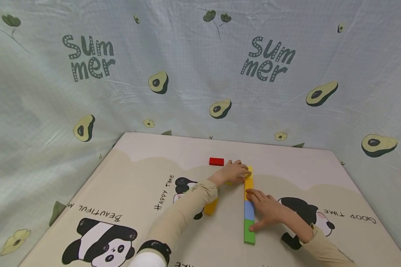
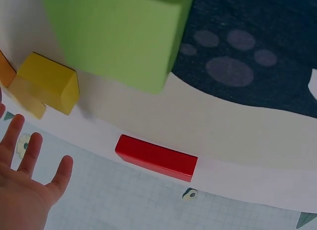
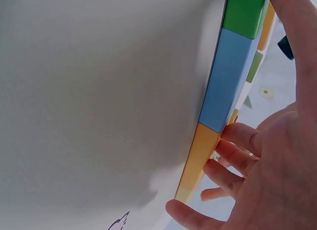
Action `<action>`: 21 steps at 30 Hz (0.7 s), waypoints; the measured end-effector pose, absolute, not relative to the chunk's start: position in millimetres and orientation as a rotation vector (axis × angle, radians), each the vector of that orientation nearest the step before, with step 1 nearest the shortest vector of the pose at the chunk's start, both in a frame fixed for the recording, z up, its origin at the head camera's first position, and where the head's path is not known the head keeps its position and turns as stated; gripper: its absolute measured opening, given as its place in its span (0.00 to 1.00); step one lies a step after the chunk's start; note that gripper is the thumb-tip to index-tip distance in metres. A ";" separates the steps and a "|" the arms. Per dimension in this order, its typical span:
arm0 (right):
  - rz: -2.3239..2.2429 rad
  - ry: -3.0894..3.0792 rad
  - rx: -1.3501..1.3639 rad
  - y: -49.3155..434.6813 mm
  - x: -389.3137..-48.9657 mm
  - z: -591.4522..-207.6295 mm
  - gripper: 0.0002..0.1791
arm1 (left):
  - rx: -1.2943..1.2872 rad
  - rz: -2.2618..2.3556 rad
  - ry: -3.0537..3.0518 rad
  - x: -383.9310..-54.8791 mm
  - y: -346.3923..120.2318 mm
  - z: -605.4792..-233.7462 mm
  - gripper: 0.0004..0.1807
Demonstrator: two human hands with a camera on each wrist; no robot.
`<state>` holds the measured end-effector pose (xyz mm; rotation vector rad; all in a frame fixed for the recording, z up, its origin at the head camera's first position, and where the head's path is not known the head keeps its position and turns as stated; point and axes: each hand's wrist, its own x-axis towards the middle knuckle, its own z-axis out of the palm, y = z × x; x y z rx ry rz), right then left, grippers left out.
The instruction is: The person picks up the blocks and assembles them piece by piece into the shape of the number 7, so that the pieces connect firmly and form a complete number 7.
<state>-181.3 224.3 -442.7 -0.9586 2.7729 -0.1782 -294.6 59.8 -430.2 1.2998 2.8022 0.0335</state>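
Note:
A straight row of blocks lies on the panda-print table: a yellow block point(image 1: 250, 170) at the far end, an orange block point(image 1: 249, 183), a blue block point(image 3: 227, 79) and a green block point(image 3: 245, 12) nearest me. My left hand point(image 1: 232, 173) reaches over the far end, fingertips at the yellow and orange blocks; the left wrist view shows its fingers spread and fairly straight. My right hand point(image 1: 270, 208) rests along the row's right side, its thumb by the green block and fingers extended against the orange one. Part of the left fingertips' contact is hidden.
A red block point(image 1: 216, 161) lies left of the row's far end. Another yellow block point(image 2: 49, 81) sits partly behind my left hand. An orange-yellow block point(image 1: 210, 207) shows beneath my left forearm. A green block point(image 2: 114, 42) looms close in the left wrist view. Printed cloth point(image 1: 187, 55) hangs behind.

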 end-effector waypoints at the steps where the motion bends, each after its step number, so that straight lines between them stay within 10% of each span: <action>1: -0.179 2.772 -0.959 224.2 -181.3 -442.8 0.56 | 1.304 0.034 2.806 -294.4 59.2 -430.4 0.21; 21: -0.219 2.757 -0.972 223.9 -180.4 -440.9 0.54 | 1.501 -0.060 2.834 -284.7 21.2 -415.0 0.20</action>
